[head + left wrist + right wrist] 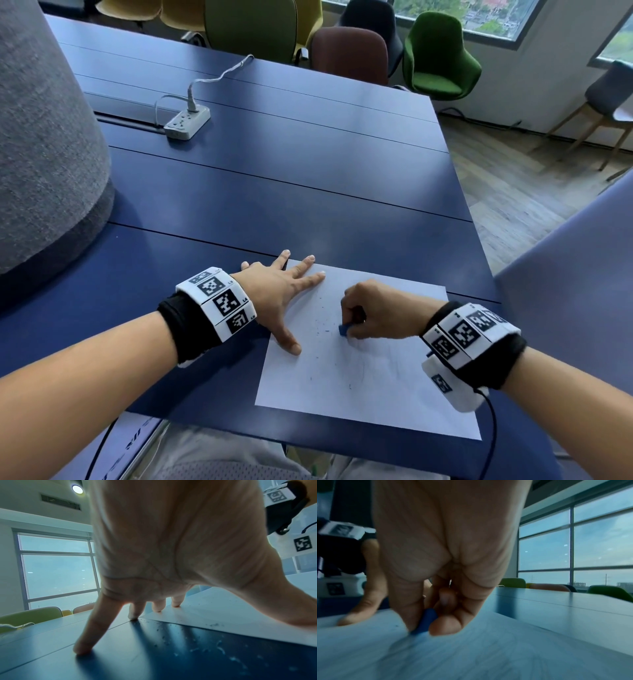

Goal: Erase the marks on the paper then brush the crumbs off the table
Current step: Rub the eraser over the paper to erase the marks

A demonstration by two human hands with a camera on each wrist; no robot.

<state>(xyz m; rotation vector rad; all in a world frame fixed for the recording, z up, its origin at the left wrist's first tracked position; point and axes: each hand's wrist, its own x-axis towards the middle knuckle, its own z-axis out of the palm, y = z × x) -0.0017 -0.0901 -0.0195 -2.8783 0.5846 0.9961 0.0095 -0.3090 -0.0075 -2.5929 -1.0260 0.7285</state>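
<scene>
Our right hand (pixel 373 310) curls its fingers (pixel 444 626) and thumb around a small blue eraser (pixel 343 329), whose tip touches the paper (pixel 370 383) near the sheet's middle. Our left hand (pixel 277 294) lies spread and flat, fingers straight and holding nothing: thumb and two fingertips press the sheet's left part, while the outer fingers (pixel 82 647) touch the bare table (pixel 274 192) beside it. Dark crumbs (pixel 322 325) speckle the paper between our hands, and in the left wrist view pale crumbs (pixel 221 649) also lie on the tabletop just off the sheet's edge. Faint grey marks (pixel 373 363) show on the sheet below the eraser.

We see the paper lying near the table's front edge, its right corner close to the table's right side. Beyond it the blue tabletop stretches away bare to a white power strip (pixel 186 122) with its cable, well apart from us. A grey padded column (pixel 41 137) stands on our left, chairs (pixel 438 58) line the far side, and windows sit behind them.
</scene>
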